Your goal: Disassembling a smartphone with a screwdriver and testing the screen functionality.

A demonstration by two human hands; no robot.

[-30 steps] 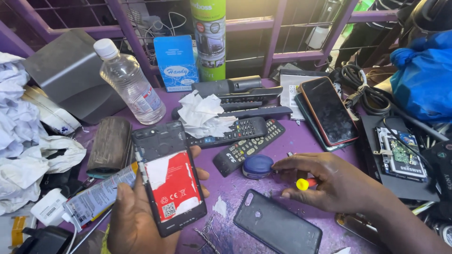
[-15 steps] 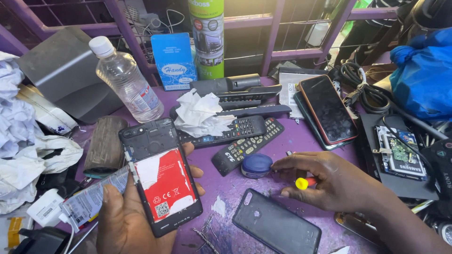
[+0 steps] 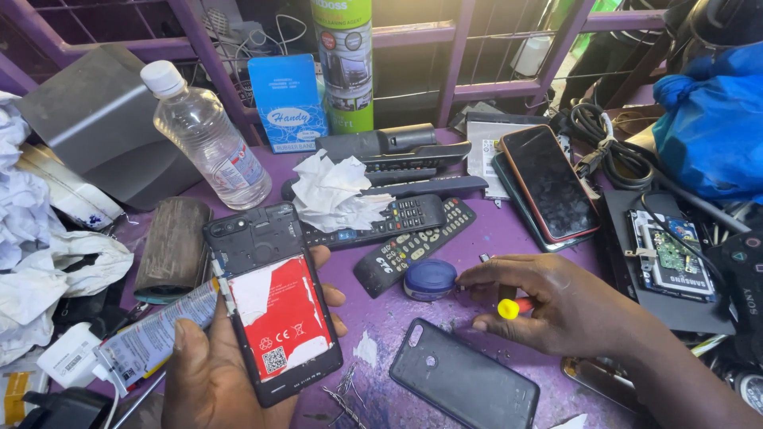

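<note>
Opened phone [image 3: 270, 294] is black with a red-and-white battery sticker; the back cover [image 3: 463, 384] lying loose is plain black; screwdriver tip cap [image 3: 508, 309] is bright yellow; little round tin [image 3: 430, 279] is blue; table [image 3: 509, 230] is purple; crumpled tissue [image 3: 338, 192] is white.

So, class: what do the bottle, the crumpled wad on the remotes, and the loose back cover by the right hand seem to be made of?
The bottle looks like clear thin plastic: see-through, glossy, white screw cap. The crumpled wad looks like white tissue paper: soft creases, matt. The back cover, near the right hand, seems matt dark plastic, possibly metal: smooth, dull sheen, cutouts.
</note>
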